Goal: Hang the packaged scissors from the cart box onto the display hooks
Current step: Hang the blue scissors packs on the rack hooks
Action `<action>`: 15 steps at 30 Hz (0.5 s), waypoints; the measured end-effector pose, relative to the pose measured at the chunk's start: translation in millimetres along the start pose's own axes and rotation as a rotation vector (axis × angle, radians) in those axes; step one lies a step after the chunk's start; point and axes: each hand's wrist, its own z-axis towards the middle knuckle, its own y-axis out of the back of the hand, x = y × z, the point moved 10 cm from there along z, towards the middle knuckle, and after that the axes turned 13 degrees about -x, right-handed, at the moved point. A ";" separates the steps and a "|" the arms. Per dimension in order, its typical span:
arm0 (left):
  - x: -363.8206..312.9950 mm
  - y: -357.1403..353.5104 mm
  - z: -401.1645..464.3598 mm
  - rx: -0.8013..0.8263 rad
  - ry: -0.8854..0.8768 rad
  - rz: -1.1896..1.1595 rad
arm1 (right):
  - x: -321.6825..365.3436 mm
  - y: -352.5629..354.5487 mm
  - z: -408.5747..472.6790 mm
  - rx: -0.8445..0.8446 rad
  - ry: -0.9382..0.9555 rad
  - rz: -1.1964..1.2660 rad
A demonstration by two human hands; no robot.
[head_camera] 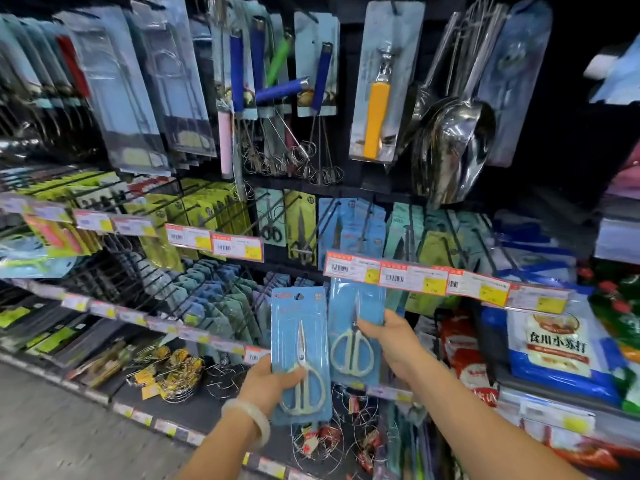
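Note:
Two blue blister packs of scissors are in front of the display. My left hand (pixel 269 379) grips the lower part of one scissors pack (pixel 300 327), held upright below the hooks. A second scissors pack (pixel 349 327) is held by my right hand (pixel 391 342) at its right edge, with its top tucked behind the price-tag rail (pixel 415 278). Above that rail, black display hooks (pixel 329 216) carry more blue scissors packs (pixel 360 226). The cart box is out of view.
Neighbouring hooks hold yellow-green and teal packs (pixel 207 209). Whisks, ladles (pixel 453 147) and peelers hang higher up. Bagged goods (pixel 557 344) fill the shelf at right, wire items (pixel 180 375) lie on the bottom shelf, and grey floor (pixel 52 427) shows at lower left.

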 end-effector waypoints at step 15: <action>-29.1 19.0 49.7 0.076 -0.025 0.043 | -2.5 3.9 35.4 -0.364 -0.080 -0.018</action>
